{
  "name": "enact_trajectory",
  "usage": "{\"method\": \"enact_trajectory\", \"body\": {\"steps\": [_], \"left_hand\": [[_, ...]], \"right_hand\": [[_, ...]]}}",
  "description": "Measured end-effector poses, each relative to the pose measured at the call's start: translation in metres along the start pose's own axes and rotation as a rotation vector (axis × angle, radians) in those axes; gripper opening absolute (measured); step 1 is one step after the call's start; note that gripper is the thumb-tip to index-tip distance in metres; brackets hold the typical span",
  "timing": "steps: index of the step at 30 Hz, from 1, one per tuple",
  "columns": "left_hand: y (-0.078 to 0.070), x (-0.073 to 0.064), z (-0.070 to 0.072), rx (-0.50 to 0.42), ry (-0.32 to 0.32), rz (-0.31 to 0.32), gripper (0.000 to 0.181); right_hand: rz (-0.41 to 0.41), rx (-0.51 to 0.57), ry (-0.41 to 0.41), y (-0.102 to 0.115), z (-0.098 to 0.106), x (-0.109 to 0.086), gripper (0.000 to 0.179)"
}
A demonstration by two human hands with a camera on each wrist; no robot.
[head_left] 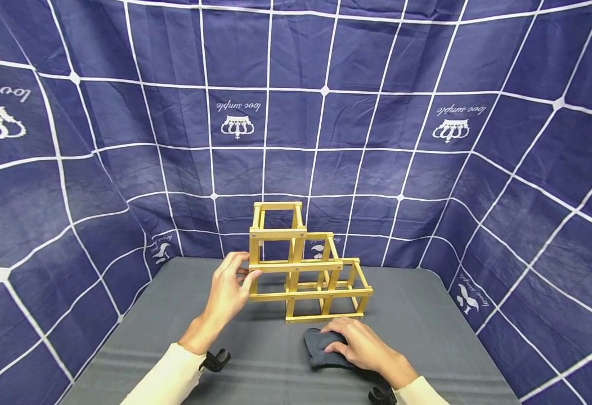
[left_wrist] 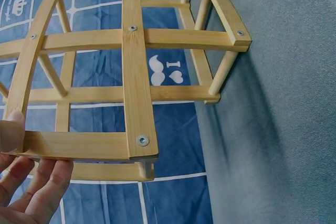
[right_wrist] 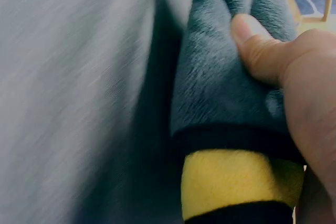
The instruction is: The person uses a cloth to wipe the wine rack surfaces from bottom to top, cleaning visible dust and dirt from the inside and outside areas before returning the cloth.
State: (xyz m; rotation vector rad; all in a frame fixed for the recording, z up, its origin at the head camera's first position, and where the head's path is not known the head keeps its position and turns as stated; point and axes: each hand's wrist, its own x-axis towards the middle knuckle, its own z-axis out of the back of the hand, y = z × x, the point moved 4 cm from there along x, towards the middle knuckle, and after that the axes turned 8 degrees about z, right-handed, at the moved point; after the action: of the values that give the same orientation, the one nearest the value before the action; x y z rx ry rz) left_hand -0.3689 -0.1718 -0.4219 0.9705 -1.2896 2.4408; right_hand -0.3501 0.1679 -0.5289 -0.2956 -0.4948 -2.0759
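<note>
A stepped rack of pale wooden bars (head_left: 296, 267) stands at the middle of the grey surface, its tallest part on the left. My left hand (head_left: 230, 284) grips a bar at the rack's left side. In the left wrist view the thumb lies over that bar and the fingers (left_wrist: 55, 182) curl beneath it. In front of the rack, my right hand (head_left: 359, 343) holds a bunched dark grey cloth (head_left: 321, 349) low over the surface. Up close the cloth (right_wrist: 231, 87) looks fuzzy, with black edging and a yellow part, and the right thumb presses on it.
The grey surface (head_left: 427, 315) is soft-looking and slightly creased. Navy fabric (head_left: 367, 124) with white grid lines and crown prints hangs behind and on both sides. A black strap piece (head_left: 217, 360) sits at my left wrist.
</note>
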Motion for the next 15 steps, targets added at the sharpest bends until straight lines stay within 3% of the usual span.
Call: {"method": "enact_trajectory", "body": {"steps": [6, 10, 15], "left_hand": [[-0.001, 0.004, 0.004, 0.016, 0.015, 0.019, 0.034], [-0.002, 0.005, 0.006, 0.027, 0.030, 0.045, 0.037], [-0.004, 0.008, 0.006, -0.002, 0.059, 0.070, 0.038]], "right_hand": [[0.049, 0.064, -0.053, 0.012, 0.000, 0.043, 0.033], [0.061, 0.076, 0.013, 0.014, -0.015, 0.067, 0.036], [0.013, -0.028, 0.077, 0.007, -0.036, 0.078, 0.035]]}}
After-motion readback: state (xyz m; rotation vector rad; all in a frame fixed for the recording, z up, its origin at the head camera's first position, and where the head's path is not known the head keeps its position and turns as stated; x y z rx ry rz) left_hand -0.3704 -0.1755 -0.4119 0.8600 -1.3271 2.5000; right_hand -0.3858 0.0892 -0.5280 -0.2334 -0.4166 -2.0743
